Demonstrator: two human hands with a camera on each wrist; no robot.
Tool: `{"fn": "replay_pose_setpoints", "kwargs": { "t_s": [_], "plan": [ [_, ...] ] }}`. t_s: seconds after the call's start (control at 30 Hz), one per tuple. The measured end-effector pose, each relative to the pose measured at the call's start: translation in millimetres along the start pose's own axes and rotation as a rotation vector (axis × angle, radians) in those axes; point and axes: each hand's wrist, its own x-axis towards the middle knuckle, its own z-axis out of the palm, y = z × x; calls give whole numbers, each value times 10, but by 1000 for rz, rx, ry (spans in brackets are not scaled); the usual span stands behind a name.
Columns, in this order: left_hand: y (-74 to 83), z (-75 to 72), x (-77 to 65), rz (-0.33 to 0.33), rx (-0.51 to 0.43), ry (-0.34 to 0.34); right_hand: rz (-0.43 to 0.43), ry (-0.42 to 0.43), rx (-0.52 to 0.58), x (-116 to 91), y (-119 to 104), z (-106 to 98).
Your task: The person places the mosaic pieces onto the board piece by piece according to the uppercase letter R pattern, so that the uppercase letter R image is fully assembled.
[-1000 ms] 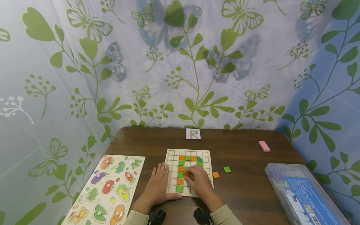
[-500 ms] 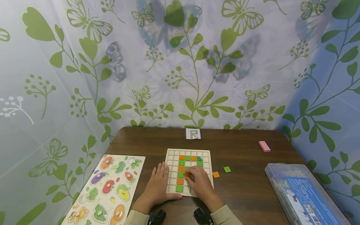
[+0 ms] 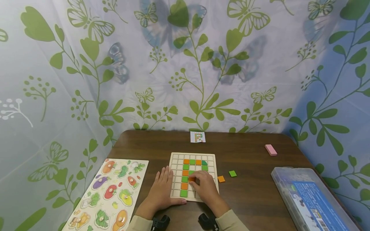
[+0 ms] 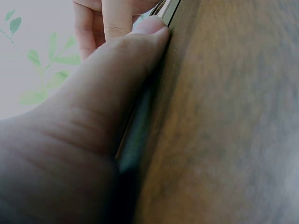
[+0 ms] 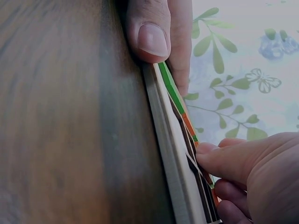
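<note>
A wooden grid board (image 3: 177, 175) lies on the table, with green and orange square tiles set in some of its cells. A darker green rounded tile (image 3: 204, 163) sits at the upper right of the pattern. My left hand (image 3: 162, 189) rests along the board's left side, fingers straight, its thumb (image 4: 135, 46) stretched along the front edge. Over the middle of the board, my right hand (image 3: 204, 186) pinches an orange tile (image 3: 191, 179) between thumb and fingers, mostly covered by them. In the right wrist view, the right thumb (image 5: 229, 161) is low at the tiled surface.
Loose orange (image 3: 221, 179) and green (image 3: 232, 173) tiles lie right of the board. A small pattern card (image 3: 198, 137) is at the back. On the left lies a vegetable puzzle board (image 3: 115, 179); on the right, a clear plastic case (image 3: 284, 186) and a pink block (image 3: 270, 149).
</note>
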Motion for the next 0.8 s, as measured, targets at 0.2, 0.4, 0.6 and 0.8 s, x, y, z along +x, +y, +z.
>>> {"fn": "replay_pose_setpoints", "kwargs": {
  "t_s": [0.2,0.4,0.6,0.8],
  "plan": [
    [-16,16,-13,19,-23,25,-4,4,2,-3,-11,0],
    [-9,9,-16,6,-25,6,-17,9,13,-12,-24,-11],
    [-48,80,-2,2,-20,18,-26,10,1,-18,-7,-2],
    [-23,44,-9,-1,-10,0,-40,10,4,-34,-2,-4]
  ]
}}
